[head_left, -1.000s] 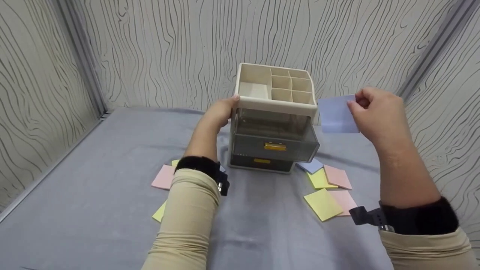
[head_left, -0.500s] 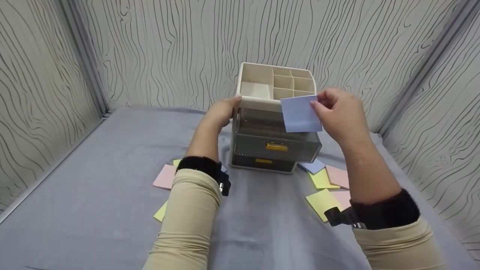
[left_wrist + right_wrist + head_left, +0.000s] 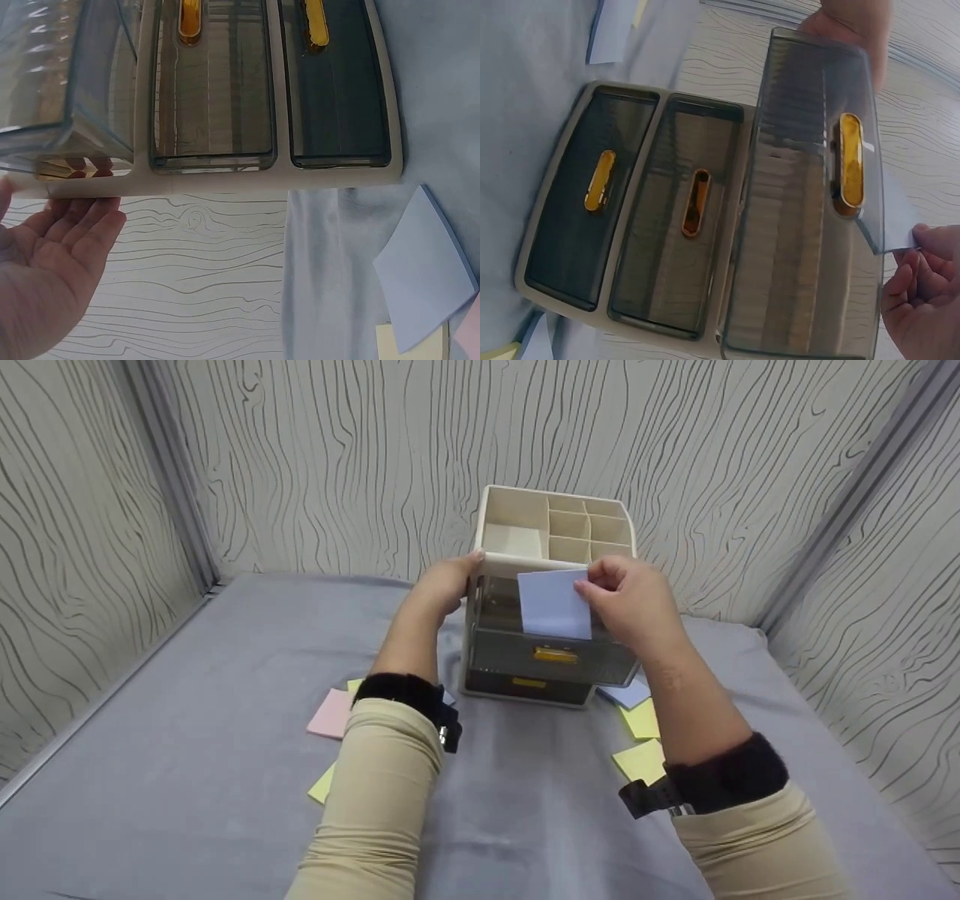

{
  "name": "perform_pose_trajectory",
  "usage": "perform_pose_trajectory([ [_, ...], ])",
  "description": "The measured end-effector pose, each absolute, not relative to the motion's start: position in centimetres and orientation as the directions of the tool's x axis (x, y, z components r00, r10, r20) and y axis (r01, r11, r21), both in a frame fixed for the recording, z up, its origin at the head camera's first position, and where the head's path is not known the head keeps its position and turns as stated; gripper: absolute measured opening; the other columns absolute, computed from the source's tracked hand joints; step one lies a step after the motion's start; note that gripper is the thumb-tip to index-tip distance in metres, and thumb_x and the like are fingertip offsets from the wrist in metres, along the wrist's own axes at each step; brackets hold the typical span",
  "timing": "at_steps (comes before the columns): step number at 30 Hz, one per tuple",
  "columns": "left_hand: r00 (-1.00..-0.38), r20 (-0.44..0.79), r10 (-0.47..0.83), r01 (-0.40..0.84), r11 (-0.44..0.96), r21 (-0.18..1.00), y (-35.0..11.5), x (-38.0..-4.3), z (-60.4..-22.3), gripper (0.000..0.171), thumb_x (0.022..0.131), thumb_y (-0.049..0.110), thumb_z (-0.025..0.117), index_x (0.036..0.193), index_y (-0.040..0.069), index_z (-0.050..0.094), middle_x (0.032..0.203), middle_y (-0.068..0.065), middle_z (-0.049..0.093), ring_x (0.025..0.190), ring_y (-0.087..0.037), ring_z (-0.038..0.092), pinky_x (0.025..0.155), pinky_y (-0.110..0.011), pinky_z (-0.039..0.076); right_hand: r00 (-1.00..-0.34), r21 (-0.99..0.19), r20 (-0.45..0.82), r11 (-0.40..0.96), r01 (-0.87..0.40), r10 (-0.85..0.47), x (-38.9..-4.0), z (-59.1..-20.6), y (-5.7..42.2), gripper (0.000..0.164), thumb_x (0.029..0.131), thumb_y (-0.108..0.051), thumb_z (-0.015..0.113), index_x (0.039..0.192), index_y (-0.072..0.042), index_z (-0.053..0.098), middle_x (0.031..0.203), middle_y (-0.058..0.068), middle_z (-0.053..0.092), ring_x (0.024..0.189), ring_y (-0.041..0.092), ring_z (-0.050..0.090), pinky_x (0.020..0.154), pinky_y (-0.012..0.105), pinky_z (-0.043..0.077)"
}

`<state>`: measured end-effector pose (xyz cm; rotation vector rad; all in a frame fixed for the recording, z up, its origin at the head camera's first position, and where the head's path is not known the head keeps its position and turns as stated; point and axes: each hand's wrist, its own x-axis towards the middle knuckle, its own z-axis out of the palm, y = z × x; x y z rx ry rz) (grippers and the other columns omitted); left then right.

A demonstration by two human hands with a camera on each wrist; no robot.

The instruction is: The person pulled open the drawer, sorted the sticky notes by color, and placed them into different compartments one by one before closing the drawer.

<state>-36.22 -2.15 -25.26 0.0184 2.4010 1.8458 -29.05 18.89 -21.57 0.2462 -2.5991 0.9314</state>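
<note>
A cream desktop organizer (image 3: 525,562) has its smoky clear top drawer (image 3: 502,651) pulled out. My right hand (image 3: 634,598) pinches a blue sticky note (image 3: 553,604) by its upper right corner, between thumb and fingers. In the head view the note hangs upright and overlaps the drawer's opening. The right wrist view catches the note (image 3: 900,214) partly behind the clear drawer wall. My left hand (image 3: 442,585) rests on the organizer's left side, thumb at the upper front corner. Its fingers (image 3: 86,232) lie fairly straight against that side in the left wrist view.
Two lower drawers with yellow handles (image 3: 600,181) are closed. Compartments (image 3: 570,525) divide the organizer's top. Yellow sticky notes (image 3: 641,761) and a blue one (image 3: 626,694) lie at right; a pink one (image 3: 330,714) lies left, partly behind the left arm. Patterned walls (image 3: 375,450) enclose the grey cloth (image 3: 510,810).
My right hand has carried the blue sticky note leftward, from beside the organizer to over the open top drawer, then slightly lower. The left hand has stayed on the organizer's side.
</note>
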Motion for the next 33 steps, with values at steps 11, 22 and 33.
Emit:
perform_pose_trajectory([
  [11, -0.996, -0.085, 0.040, -0.072, 0.248, 0.966, -2.0, -36.4, -25.4, 0.061, 0.093, 0.053, 0.035, 0.133, 0.009, 0.046, 0.135, -0.009, 0.047, 0.128, -0.025, 0.039, 0.105, -0.043, 0.027, -0.954, -0.597, 0.280, 0.759, -0.260, -0.107, -30.4, -22.4, 17.5, 0.016, 0.087, -0.013, 0.061, 0.098, -0.003, 0.058, 0.087, 0.009, 0.062, 0.078, 0.018, 0.053, 0.064, 0.026, 0.041],
  [22, -0.996, -0.085, 0.027, -0.073, 0.297, 0.952, -1.9, -36.3, -25.3, 0.059, 0.092, 0.055, 0.033, 0.130, 0.013, 0.050, 0.132, -0.006, 0.050, 0.125, -0.023, 0.041, 0.104, -0.044, 0.030, -0.976, -0.611, 0.187, 0.764, -0.206, -0.113, -31.4, -22.7, 16.9, 0.022, 0.089, -0.011, 0.057, 0.110, -0.006, 0.054, 0.103, 0.011, 0.062, 0.094, 0.021, 0.057, 0.074, 0.032, 0.046],
  [33, -0.995, -0.095, 0.040, -0.080, 0.278, 0.957, -2.0, -36.4, -25.3, 0.059, 0.093, 0.054, 0.035, 0.129, 0.011, 0.051, 0.132, -0.007, 0.049, 0.125, -0.024, 0.041, 0.103, -0.043, 0.030, -0.981, -0.561, 0.139, 0.805, -0.192, -0.138, -31.6, -22.9, 16.6, 0.012, 0.088, -0.012, 0.058, 0.098, -0.006, 0.058, 0.093, 0.011, 0.063, 0.083, 0.021, 0.057, 0.069, 0.031, 0.046],
])
